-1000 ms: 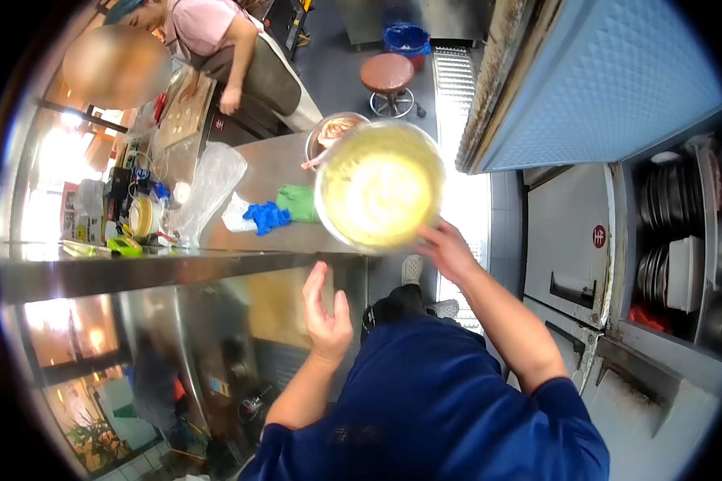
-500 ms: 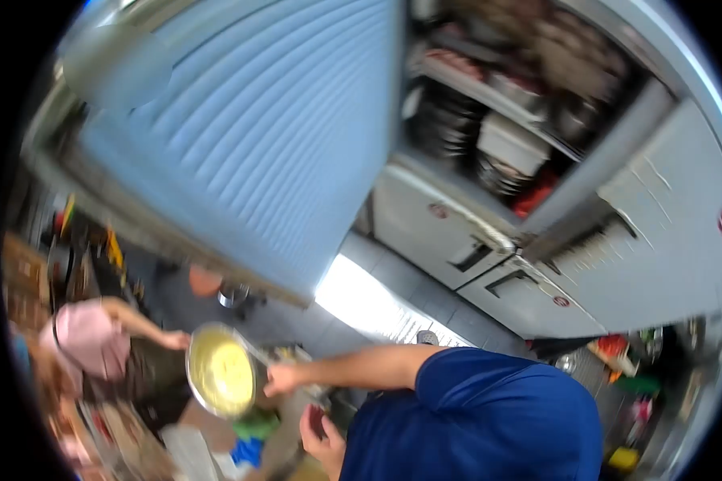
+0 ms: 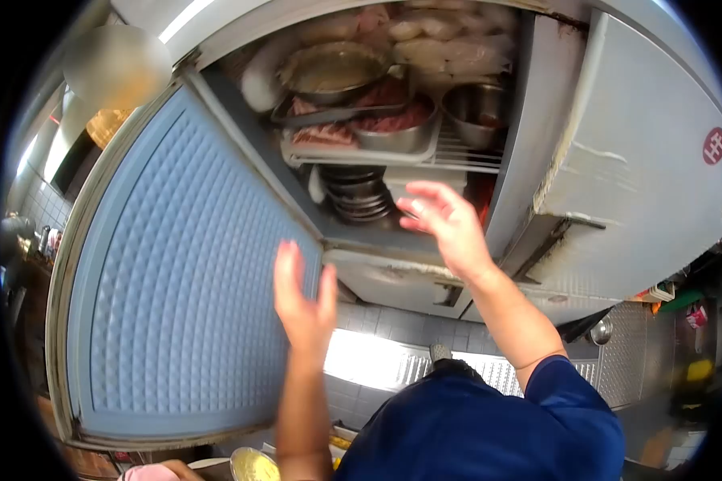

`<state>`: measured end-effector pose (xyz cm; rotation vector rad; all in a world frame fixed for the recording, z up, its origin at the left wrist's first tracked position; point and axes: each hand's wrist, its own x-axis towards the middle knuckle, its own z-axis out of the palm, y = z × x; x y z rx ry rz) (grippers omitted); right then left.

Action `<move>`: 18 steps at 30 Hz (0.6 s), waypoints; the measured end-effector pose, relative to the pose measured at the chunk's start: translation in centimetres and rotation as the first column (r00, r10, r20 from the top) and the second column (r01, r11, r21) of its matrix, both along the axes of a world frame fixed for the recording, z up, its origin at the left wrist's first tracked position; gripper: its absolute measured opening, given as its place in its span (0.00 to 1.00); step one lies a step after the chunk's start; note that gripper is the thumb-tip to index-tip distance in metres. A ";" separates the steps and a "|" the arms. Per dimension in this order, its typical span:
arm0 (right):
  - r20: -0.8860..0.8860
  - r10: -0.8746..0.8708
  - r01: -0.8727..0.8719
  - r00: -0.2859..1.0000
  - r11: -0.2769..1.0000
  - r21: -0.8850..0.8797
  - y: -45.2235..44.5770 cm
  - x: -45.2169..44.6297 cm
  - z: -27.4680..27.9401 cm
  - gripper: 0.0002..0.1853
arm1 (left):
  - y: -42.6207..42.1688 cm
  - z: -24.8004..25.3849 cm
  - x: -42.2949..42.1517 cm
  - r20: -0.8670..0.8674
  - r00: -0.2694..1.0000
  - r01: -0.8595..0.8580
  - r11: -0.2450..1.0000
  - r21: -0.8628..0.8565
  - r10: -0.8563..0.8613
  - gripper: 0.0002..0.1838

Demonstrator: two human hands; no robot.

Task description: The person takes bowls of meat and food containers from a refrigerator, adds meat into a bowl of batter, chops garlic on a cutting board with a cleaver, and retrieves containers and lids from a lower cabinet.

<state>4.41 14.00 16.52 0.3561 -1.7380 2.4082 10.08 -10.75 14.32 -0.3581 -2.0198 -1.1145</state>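
Note:
Both hands are raised in front of an open fridge compartment. My left hand is empty with fingers apart, before the blue quilted door. My right hand, also empty and spread, is near the lower shelf, in front of a white container. Stacked metal pans stand beside that container. On the wire shelf above are a bowl of red meat, a steel bowl and a round pan on a dark tray. The bowl of yellow mixture is at the bottom edge, away from my hands.
A closed fridge door with a handle is on the right. More closed doors are below the compartment. A metal floor grating runs across the floor. Part of another person's pink sleeve shows at the bottom left.
The view has turned to face the open fridge. My right hand has let go of the yellow mixture bowl, and both hands have moved up to the compartment.

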 end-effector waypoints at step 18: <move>-0.020 -0.160 0.140 0.987 0.914 -0.382 4.0 -18.7 8.4 0.30 | 2.9 17.4 -29.6 0.287 0.955 0.060 0.997 0.046 -0.070 0.27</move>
